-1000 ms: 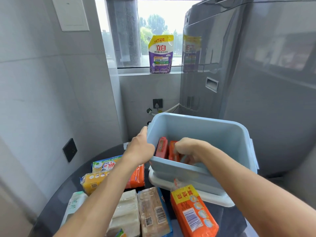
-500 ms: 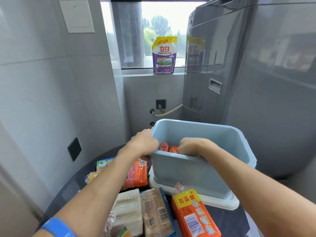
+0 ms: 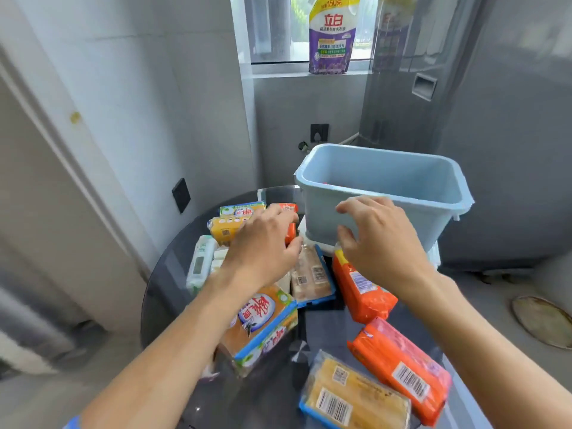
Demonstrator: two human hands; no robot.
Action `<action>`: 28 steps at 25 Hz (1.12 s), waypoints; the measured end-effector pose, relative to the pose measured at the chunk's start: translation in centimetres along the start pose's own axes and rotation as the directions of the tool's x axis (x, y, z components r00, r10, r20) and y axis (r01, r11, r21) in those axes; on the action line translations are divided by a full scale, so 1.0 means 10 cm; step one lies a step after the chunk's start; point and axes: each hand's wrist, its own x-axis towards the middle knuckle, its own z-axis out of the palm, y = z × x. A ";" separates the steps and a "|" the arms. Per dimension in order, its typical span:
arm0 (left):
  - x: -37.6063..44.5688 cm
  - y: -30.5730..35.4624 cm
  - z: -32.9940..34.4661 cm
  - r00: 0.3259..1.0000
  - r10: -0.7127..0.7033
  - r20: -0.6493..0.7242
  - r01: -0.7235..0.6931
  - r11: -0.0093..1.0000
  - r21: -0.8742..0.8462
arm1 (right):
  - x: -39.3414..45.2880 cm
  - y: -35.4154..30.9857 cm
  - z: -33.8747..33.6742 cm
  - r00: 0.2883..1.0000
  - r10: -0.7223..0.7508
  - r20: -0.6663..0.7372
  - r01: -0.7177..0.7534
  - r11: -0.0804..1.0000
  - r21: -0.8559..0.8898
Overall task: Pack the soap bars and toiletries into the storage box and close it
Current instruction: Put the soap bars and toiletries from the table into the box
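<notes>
A light blue storage box (image 3: pixel 402 184) stands open on its white lid (image 3: pixel 435 257) at the back of a round dark glass table (image 3: pixel 167 274). Only a sliver of red shows inside the box. My left hand (image 3: pixel 263 246) hovers with spread fingers over soap packs left of the box, near a small orange bar (image 3: pixel 291 230). My right hand (image 3: pixel 374 239) hangs open in front of the box's near wall, above an orange soap pack (image 3: pixel 359 289). Neither hand holds anything. More packs lie nearer: a tan bar (image 3: pixel 309 277), an orange-and-blue pack (image 3: pixel 263 323), a yellow bar (image 3: pixel 356 397) and another orange pack (image 3: pixel 402 366).
Yellow and green packs (image 3: pixel 229 221) and a white-green pack (image 3: pixel 201 264) lie at the table's left. A purple detergent pouch (image 3: pixel 332 35) stands on the window sill. A tall grey appliance (image 3: pixel 495 119) rises right behind the box. A tiled wall runs along the left.
Both hands have come out of the box and dropped in front of it, over the packs on the table. The view has tilted down, showing more of the table.
</notes>
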 end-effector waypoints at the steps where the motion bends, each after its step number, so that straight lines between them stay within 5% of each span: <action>1: -0.12 -0.02 -0.08 0.999 -0.026 0.033 0.026 1.000 0.007 | -0.12 -0.05 -0.02 0.999 -0.040 -0.009 0.040 0.999 -0.023; 3: -0.34 -0.02 -0.20 0.999 -0.007 0.049 0.009 1.000 -0.030 | -0.32 -0.06 -0.10 0.999 -0.047 0.019 0.048 0.997 -0.053; 5: -0.62 0.09 -0.20 0.961 0.214 0.178 -0.199 0.975 -0.099 | -0.49 0.00 -0.17 0.980 0.039 0.193 -0.012 0.990 -0.140; 8: -0.96 0.34 -0.02 0.710 0.474 0.520 -0.393 0.880 -0.266 | -0.71 0.10 -0.16 0.834 0.168 0.526 0.019 0.944 -0.331; 10: -1.01 0.41 0.14 0.609 0.528 0.591 -0.481 0.839 -0.254 | -0.84 0.16 -0.14 0.736 0.224 0.639 0.045 0.926 -0.376; 14: -1.06 0.48 0.38 0.588 0.544 0.598 -0.592 0.794 -0.140 | -0.98 0.30 0.01 0.659 0.257 0.707 0.017 0.934 -0.356; 17: -0.98 0.49 0.37 0.566 0.508 0.650 -0.511 0.834 -0.207 | -0.96 0.43 0.02 0.572 0.284 0.770 -0.197 0.958 -0.207; 20: -0.88 0.34 0.18 0.607 0.438 0.663 -0.394 0.891 -0.228 | -1.03 0.43 0.05 0.593 0.296 0.749 -0.226 0.954 -0.198; 24: -0.76 0.05 -0.32 0.811 0.289 0.509 -0.082 0.917 -0.390 | -1.13 0.28 0.09 0.685 0.250 0.684 -0.089 0.961 -0.262; 28: -0.29 0.12 -0.62 0.962 0.117 0.248 0.086 0.732 -0.676 | -0.79 0.33 -0.42 0.720 0.235 0.653 -0.381 0.920 0.089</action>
